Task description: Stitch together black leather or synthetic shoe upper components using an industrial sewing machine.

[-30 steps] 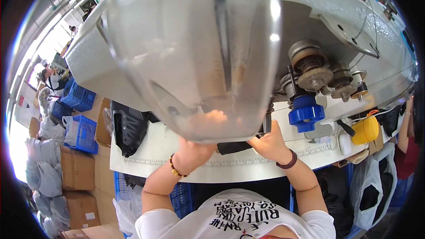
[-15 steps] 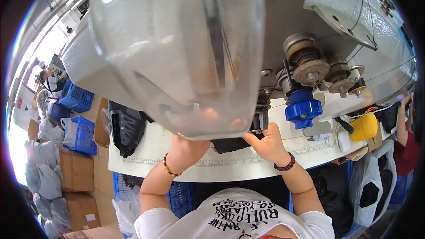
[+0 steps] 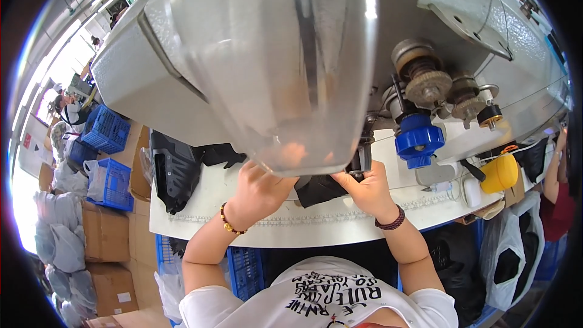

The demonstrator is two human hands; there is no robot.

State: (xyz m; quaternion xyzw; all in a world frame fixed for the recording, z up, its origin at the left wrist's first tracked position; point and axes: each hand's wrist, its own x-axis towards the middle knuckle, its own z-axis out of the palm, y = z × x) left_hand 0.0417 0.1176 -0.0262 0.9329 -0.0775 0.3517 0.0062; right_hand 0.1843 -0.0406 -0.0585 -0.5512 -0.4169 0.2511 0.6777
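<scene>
A black fabric piece (image 3: 319,191) lies on the white sewing machine table under the grey machine head (image 3: 130,79). My left hand (image 3: 261,191) is closed at the fabric's left side, with its fingertips partly behind the clear plastic guard (image 3: 267,85). At the right side, my right hand (image 3: 371,193) pinches the fabric between thumb and fingers, close to the presser area (image 3: 363,157). Above that hand sit a blue knob (image 3: 419,141) and worn metal tension dials (image 3: 428,85) with thread. The needle and stitching spot are hidden.
Black molded parts (image 3: 175,173) rest at the table's left. A yellow container (image 3: 500,175) and a white bottle (image 3: 471,193) stand right. A printed ruler (image 3: 419,204) follows the front edge. Blue crates (image 3: 112,185) and cartons (image 3: 108,234) line the left; a co-worker's arm (image 3: 551,173) shows far right.
My left hand has shifted slightly up and right, and more of it shows below the guard. The guard and machine appear shifted in view. My right hand stays at the fabric.
</scene>
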